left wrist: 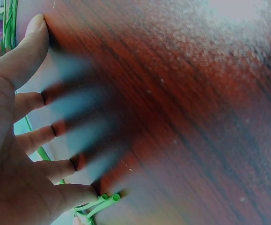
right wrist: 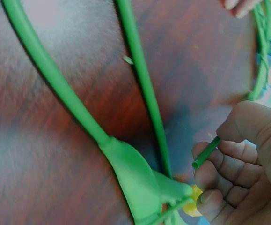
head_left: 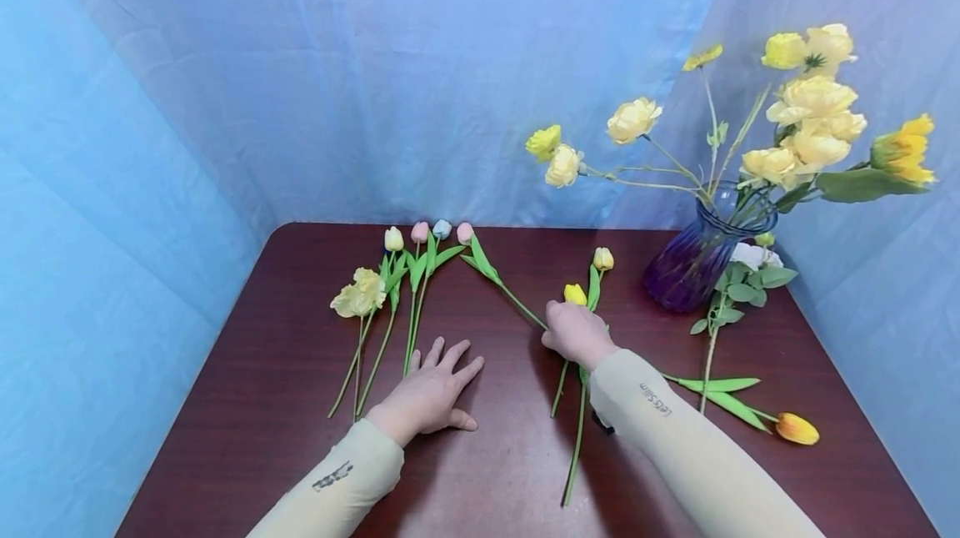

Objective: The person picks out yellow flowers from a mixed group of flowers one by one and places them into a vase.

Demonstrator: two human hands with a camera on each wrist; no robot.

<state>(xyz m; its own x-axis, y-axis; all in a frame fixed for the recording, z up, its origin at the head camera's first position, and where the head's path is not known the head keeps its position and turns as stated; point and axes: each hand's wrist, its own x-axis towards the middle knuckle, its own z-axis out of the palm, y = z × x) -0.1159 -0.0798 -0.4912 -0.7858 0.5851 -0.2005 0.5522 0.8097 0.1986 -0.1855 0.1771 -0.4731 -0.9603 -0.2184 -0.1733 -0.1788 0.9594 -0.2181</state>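
My right hand (head_left: 579, 334) pinches the lower stem of a pink tulip (head_left: 465, 233), which slants up and left across the table. In the right wrist view the cut stem end (right wrist: 205, 153) pokes out between thumb and fingers. Beneath and beside this hand lie a yellow tulip (head_left: 575, 294) and a pale yellow tulip (head_left: 603, 259), their green stems running toward me. My left hand (head_left: 426, 396) rests on the table with fingers spread and nothing held. Its fingers lie close to the stem ends of another pink tulip (head_left: 420, 232) and a blue tulip (head_left: 442, 229).
Left on the dark wooden table (head_left: 247, 371) lie a white tulip (head_left: 393, 239) and a ruffled cream flower (head_left: 360, 294). A purple-blue glass vase (head_left: 678, 267) of yellow flowers stands back right. Near it lie a white flower (head_left: 753, 255) and an orange tulip (head_left: 797, 429).
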